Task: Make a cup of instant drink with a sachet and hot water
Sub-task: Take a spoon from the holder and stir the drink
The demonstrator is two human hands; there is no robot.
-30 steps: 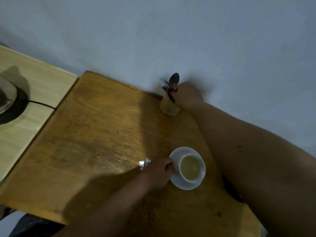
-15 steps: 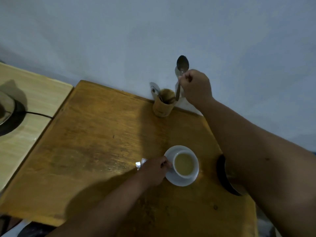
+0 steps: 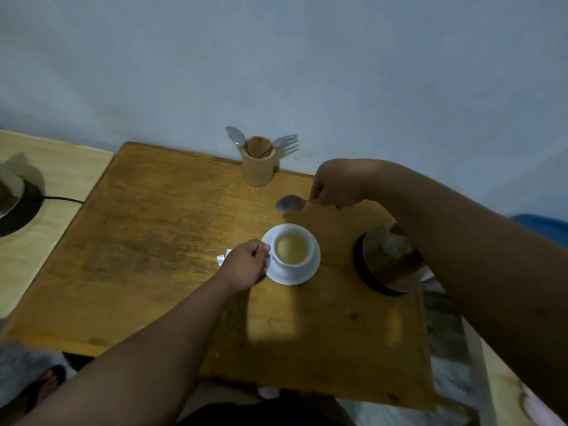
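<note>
A white cup (image 3: 291, 250) filled with a pale yellowish drink stands on a white saucer (image 3: 304, 273) near the middle of the wooden table (image 3: 147, 247). My left hand (image 3: 246, 265) is closed on the cup's handle at its left side. A crumpled silver sachet (image 3: 222, 259) peeks out from behind that hand. My right hand (image 3: 336, 187) holds a metal spoon (image 3: 290, 203) by its handle, bowl pointing left, just above the table and behind the cup.
A wooden cutlery holder (image 3: 257, 164) with a spoon and forks stands at the table's back edge against the wall. A metal kettle (image 3: 390, 256) on a dark base sits right of the cup, partly under my right arm. A second dark base with cord (image 3: 21, 207) lies on the left counter.
My right hand lifted a spoon out of the cutlery holder and brought it down toward the cup. My left hand stayed on the cup's handle.
</note>
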